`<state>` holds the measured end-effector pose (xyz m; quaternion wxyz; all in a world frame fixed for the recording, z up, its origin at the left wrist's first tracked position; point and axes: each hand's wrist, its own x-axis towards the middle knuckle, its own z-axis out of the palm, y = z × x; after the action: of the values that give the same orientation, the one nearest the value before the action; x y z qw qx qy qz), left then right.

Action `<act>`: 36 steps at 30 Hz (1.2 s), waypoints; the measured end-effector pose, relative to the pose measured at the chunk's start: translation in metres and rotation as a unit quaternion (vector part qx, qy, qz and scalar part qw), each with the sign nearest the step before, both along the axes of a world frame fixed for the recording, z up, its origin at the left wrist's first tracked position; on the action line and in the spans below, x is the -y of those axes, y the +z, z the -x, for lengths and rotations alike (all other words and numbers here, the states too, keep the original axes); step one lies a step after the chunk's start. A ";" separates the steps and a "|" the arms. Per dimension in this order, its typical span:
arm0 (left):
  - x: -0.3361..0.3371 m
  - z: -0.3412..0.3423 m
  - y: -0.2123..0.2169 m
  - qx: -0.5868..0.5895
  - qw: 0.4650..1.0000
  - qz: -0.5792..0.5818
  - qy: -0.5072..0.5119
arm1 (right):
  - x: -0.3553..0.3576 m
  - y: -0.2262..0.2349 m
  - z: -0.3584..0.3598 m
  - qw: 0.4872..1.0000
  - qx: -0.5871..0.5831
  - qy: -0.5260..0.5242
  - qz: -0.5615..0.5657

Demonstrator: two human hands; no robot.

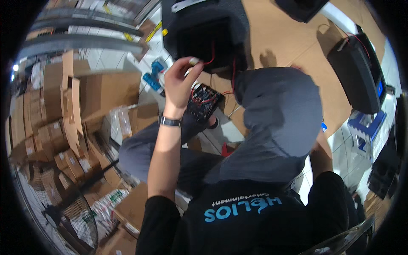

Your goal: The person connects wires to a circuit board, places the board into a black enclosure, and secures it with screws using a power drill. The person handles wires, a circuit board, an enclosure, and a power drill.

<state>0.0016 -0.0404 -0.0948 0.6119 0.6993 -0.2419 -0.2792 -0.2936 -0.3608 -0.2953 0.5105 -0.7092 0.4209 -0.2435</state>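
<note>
My left hand is raised in front of an open black speaker cabinet and pinches a small white connector on the end of a red wire that runs into the cabinet. Just below the hand, by my left knee, a black circuit board with red wires hangs tilted. My right forearm reaches forward behind my raised right knee, which is in grey trousers. The knee hides the right hand, so I cannot see what it holds.
A second black cabinet lies on brown cardboard sheeting at the right. Below it stands a blue and white box. A blue cordless drill lies on the tiled floor. Stacked cardboard boxes and a floor fan fill the left.
</note>
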 end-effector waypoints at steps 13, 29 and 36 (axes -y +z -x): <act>-0.017 -0.005 0.001 -0.210 0.977 0.022 0.023 | -0.148 0.269 -0.172 0.830 -0.125 0.517 0.168; -0.115 -0.060 -0.085 -0.097 0.908 -0.405 0.057 | -0.165 0.205 -0.222 0.863 0.013 0.502 0.053; -0.183 -0.038 -0.272 -0.134 0.850 -0.509 0.025 | -0.168 0.195 -0.229 0.817 -0.002 0.573 0.065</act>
<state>0.0391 0.1426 -0.3671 0.2036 0.8745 0.0354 -0.4388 -0.0643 -0.1930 -0.1004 0.5095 -0.8544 -0.0774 0.0674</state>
